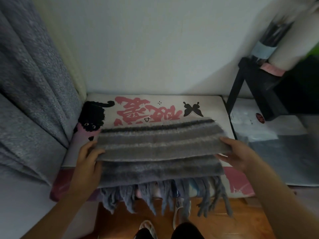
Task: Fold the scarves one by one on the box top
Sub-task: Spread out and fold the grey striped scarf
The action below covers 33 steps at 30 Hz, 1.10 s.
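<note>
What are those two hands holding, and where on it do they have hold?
Both grip the grey striped scarf on the box top. The left hand holds the folded upper layer's left end, the right hand its right end.

Both hands, left hand [89,156] and right hand [236,152], grip the striped scarf [160,149].

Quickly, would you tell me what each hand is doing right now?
Left hand: grips the left edge of the grey striped scarf.
Right hand: grips the scarf's right edge.
</note>
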Tool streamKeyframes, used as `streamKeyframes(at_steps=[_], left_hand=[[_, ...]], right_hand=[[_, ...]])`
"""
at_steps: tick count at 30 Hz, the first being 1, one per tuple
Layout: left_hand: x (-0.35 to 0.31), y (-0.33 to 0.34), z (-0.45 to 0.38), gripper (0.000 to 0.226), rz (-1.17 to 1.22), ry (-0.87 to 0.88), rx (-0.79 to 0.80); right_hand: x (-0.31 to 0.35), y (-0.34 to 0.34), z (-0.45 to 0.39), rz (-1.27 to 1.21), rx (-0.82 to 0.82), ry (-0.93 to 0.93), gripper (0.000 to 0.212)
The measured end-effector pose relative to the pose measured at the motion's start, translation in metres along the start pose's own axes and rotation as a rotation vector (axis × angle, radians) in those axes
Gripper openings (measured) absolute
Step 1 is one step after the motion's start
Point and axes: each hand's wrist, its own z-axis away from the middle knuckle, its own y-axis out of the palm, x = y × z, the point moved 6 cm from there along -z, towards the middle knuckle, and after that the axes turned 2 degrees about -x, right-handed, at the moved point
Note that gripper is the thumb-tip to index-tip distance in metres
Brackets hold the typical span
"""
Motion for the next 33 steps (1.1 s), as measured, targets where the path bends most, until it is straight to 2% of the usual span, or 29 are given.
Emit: streamKeyframes(at_steps=[1,3,6,8,10,12,15,17,19,21,22,24,26,29,30,31,33], left_hand=[[-0.001,-0.005,0.004,0.035,0.01,-0.01,-0.027],[0.008,-0.004,0.019,0.04,-0.012,-0.019,0.005],[0.027,0.021,0.047,0.037,-0.066,0.017,0.185],[0.039,0.043,0.062,0.033,-0.199,0.096,0.326],[0.048,0.055,0.066,0.033,-0.291,0.1,0.432],[0.04,0.058,0.064,0.035,-0.416,0.122,0.471],[-0.001,0.048,0.053,0.015,-0.587,0.225,0.411],[-0.033,0.052,0.034,0.033,-0.525,0.23,0.318],[-0.062,0.073,0.006,0.047,-0.432,0.162,0.271],[-0.073,0.116,-0.014,0.057,-0.453,0.077,0.373],[-0.07,0.138,-0.018,0.061,-0.508,0.06,0.435],[-0.057,0.169,-0.02,0.067,-0.569,0.049,0.491],[-0.045,0.181,-0.016,0.07,-0.608,0.035,0.483],[-0.046,0.185,-0.015,0.068,-0.607,0.034,0.47],[-0.046,0.185,-0.015,0.067,-0.61,0.038,0.457],[-0.042,0.183,-0.015,0.067,-0.622,0.031,0.449],[-0.024,0.175,-0.015,0.068,-0.637,-0.031,0.411]], right_hand=[[-0.005,-0.001,0.006,-0.067,-0.013,0.007,0.028],[-0.024,-0.006,0.008,-0.02,-0.068,0.031,0.027],[-0.049,-0.013,0.003,0.243,-0.201,0.02,0.021],[-0.052,-0.014,0.001,0.468,-0.273,-0.057,0.017],[-0.054,-0.014,0.0,0.644,-0.311,-0.129,0.016],[-0.056,-0.015,0.001,0.714,-0.309,-0.172,0.017],[-0.054,-0.014,0.009,0.798,-0.312,-0.283,0.01],[-0.053,-0.013,0.015,0.934,-0.32,-0.388,0.007],[-0.058,-0.011,0.018,1.003,-0.322,-0.42,0.007],[-0.063,-0.009,0.018,1.095,-0.368,-0.453,0.006],[-0.063,-0.009,0.02,1.18,-0.447,-0.518,0.004],[-0.053,0.002,0.028,1.399,-0.598,-0.699,0.037],[-0.038,0.047,0.036,1.46,-0.552,-0.874,0.062],[-0.029,0.151,0.029,1.505,-0.185,-1.122,0.058],[-0.036,0.169,0.013,1.582,-0.099,-1.132,0.057],[-0.038,0.17,-0.01,1.643,-0.066,-1.057,0.06],[-0.032,0.125,-0.062,1.652,-0.191,-0.8,0.07]])
